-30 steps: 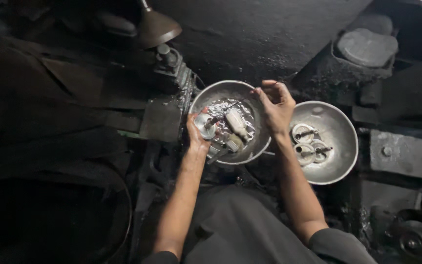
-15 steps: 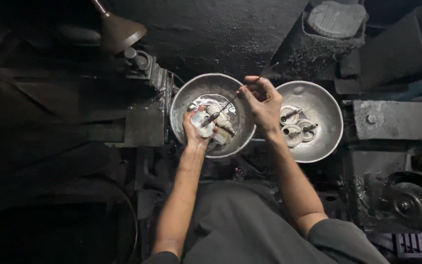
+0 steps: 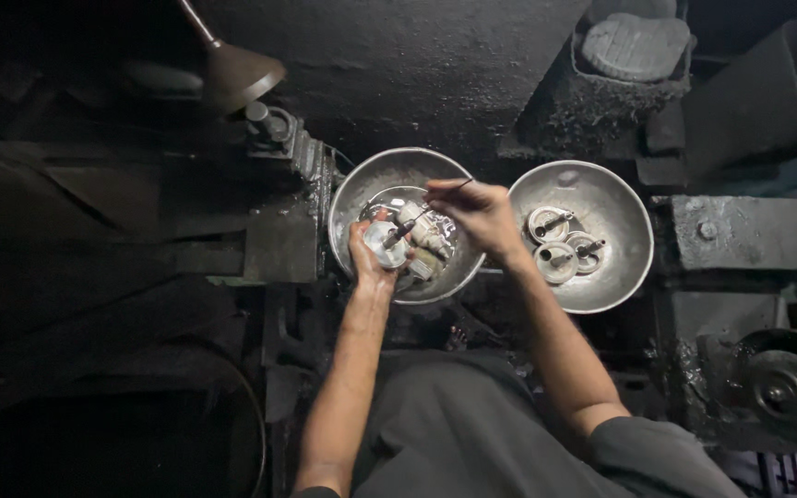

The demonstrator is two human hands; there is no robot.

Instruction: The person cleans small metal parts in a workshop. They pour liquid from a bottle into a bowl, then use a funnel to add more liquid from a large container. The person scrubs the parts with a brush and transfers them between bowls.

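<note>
My left hand (image 3: 369, 258) grips a small round silvery metal part (image 3: 386, 242) over the left metal bowl (image 3: 382, 177). My right hand (image 3: 477, 210) pinches a thin rod-like tool (image 3: 435, 201) whose tip reaches down to that part. The left bowl holds several shiny metal pieces (image 3: 428, 238) lying in a heap. To the right, a second metal bowl (image 3: 612, 198) holds three round disc-shaped parts (image 3: 557, 242), each with a short stem.
A lamp with a cone shade (image 3: 237, 74) hangs at the upper left. A dark machine block (image 3: 280, 231) sits left of the bowls. A round lidded container (image 3: 636, 44) stands at the top right. A wheel (image 3: 786, 387) shows at the lower right.
My right hand has moved from the bowl's right rim toward its middle, bringing the thin tool to the part in my left hand. The camera view has shifted.
</note>
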